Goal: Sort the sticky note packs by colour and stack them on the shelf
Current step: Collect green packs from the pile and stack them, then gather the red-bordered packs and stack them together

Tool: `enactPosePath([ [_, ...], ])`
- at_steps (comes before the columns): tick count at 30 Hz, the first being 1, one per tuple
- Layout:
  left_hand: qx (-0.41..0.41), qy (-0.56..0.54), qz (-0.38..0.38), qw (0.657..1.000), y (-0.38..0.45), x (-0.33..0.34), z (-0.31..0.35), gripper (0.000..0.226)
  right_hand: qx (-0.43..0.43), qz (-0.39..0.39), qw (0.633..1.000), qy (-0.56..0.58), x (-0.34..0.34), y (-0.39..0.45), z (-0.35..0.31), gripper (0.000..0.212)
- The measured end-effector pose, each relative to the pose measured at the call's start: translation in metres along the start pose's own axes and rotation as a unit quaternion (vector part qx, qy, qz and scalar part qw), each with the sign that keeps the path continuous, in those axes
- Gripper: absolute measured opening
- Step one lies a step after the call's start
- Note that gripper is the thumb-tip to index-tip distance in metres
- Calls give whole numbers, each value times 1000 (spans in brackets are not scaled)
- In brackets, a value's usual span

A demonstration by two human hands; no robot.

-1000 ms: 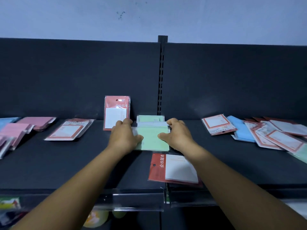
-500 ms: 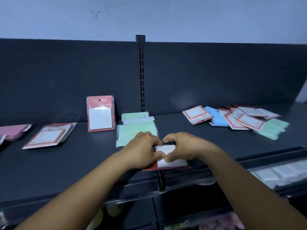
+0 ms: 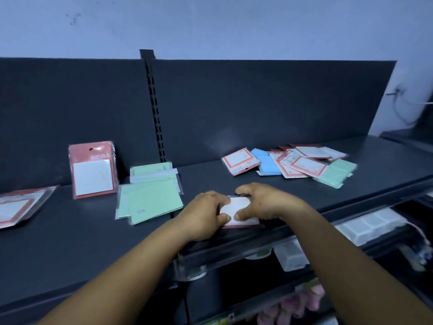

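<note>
Head view: I see both hands, left (image 3: pixel 206 213) and right (image 3: pixel 262 202), pinching a white pack (image 3: pixel 239 211) at the shelf's (image 3: pixel 70 242) front edge, green packs (image 3: pixel 150 195) at ten o'clock, mixed pile (image 3: pixel 293 164) at two.

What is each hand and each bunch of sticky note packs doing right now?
left hand: grips the white pack's left side
right hand: grips its right side
white pack: flat near the shelf's front edge, held by both hands
green packs: loosely stacked, flat
upright white pack: leaning on the back panel
mixed pile: unsorted, overlapping
</note>
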State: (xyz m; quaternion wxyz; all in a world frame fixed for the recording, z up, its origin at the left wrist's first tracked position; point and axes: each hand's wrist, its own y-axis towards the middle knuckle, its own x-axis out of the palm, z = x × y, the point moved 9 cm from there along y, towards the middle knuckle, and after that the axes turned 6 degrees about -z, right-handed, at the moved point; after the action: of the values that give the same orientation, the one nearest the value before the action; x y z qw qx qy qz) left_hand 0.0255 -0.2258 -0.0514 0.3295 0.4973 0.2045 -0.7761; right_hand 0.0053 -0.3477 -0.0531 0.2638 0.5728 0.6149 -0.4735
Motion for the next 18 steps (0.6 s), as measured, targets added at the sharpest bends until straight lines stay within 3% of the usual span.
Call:
enactPosePath([
  [9, -40, -53, 24, 998, 66, 12, 27, 34, 7, 53, 999, -1, -31, 24, 54, 61],
  [13, -57, -97, 48, 993, 91, 12, 31, 45, -1, 103, 994, -37, -55, 30, 75, 53],
  [16, -115, -101, 113, 982, 108, -1, 23, 49, 9, 179, 983, -31, -81, 34, 96, 48],
  [18, -157, -83, 122, 977, 121, -3, 17, 56, 26, 187, 981, -43, -91, 39, 113, 52],
])
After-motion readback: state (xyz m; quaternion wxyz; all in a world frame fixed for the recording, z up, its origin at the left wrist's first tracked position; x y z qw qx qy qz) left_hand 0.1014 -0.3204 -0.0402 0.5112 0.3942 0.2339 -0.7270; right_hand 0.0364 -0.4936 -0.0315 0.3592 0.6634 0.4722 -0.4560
